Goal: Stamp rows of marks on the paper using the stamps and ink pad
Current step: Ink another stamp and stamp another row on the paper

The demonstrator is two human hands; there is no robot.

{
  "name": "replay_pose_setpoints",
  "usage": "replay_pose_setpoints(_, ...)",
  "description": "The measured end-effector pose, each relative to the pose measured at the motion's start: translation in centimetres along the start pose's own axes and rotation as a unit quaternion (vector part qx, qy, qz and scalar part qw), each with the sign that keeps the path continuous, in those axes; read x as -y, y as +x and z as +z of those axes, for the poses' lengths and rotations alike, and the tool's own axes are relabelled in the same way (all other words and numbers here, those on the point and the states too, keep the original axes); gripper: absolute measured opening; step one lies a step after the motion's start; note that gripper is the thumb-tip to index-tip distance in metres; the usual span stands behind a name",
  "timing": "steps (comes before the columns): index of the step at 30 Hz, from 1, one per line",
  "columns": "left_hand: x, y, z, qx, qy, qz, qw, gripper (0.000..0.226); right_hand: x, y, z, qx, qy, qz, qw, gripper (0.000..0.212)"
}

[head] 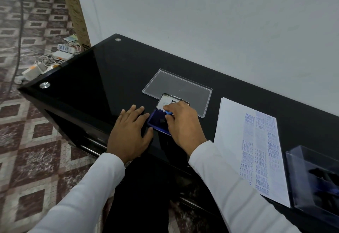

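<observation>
— Hands first: where are yours?
— Your left hand (pixel 131 130) lies flat on the black counter (pixel 95 78), fingers spread, its fingertips just beside the ink pad (pixel 156 122). Your right hand (pixel 183 122) pinches a blue-topped stamp (pixel 168 113) with curled fingers, set down on the pad's dark blue surface.
— And the containers?
— The ink pad's lid (pixel 166 101) stands open behind it. A clear tray (pixel 176 84) lies behind that, and you can see nothing in it. The paper (pixel 236 122) is to your right, bearing blue rows reading FRAGILE, SAMPLE, AIR MAIL. A clear box (pixel 315 175) at the far right holds dark items; you cannot tell what.
</observation>
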State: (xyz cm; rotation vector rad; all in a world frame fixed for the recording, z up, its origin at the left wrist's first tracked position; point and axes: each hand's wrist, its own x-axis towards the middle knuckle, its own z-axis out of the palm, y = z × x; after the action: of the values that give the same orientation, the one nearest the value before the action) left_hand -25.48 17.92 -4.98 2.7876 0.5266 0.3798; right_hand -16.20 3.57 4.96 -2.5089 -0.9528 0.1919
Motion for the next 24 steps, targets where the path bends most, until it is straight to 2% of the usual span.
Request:
replay_pose_setpoints(5,-0.08,0.02,0.06,-0.004,0.004,-0.002,1.000,0.068,-0.06,-0.33,0.24,-0.042,0.011,-0.011,0.999,0.029)
replay_pose_setpoints(12,-0.02,0.06,0.24,-0.005,0.015,-0.004,1.000,0.065,-0.25,-0.46,-0.04,-0.033,0.029,-0.010,0.999,0.021)
replay_pose_setpoints(17,0.00,0.11,0.31,-0.009,0.016,-0.003,1.000,0.066,-0.57,-0.35,0.57,-0.075,0.029,-0.029,0.996,0.022)
replay_pose_setpoints(24,0.02,0.14,0.33,-0.007,0.026,-0.002,1.000,0.066,-0.45,-0.03,-0.05,-0.049,-0.012,-0.041,0.998,0.022)
